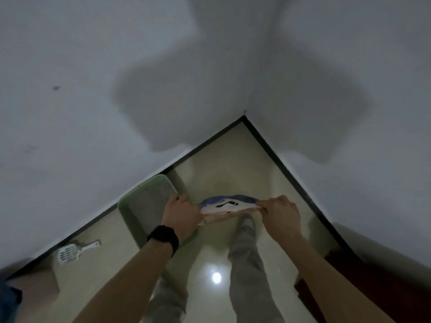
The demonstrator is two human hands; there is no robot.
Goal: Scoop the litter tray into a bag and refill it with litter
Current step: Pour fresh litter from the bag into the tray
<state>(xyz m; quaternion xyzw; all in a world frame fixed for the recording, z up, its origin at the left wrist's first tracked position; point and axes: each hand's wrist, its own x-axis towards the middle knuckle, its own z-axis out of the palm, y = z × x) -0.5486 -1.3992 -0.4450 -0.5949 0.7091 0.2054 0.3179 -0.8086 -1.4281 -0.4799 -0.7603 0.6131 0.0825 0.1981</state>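
A blue, white and tan litter bag (227, 207) hangs in front of me, stretched between both hands at its top edge. My left hand (180, 212), with a black watch on the wrist, grips the bag's left end. My right hand (281, 212) pinches the right end. Below and left of the bag, a pale green litter tray (127, 212) with grey litter inside lies on the floor against the wall; my left hand hides its right side. A white slotted scoop (70, 252) rests on the floor further left.
White walls meet in a corner (243, 116) ahead, with a dark skirting strip. The glossy cream floor (233, 164) reflects a lamp. My grey-trousered legs (247, 252) stand below the bag. A dark brown object (345, 283) lies at the right; a tan box (35, 290) at the lower left.
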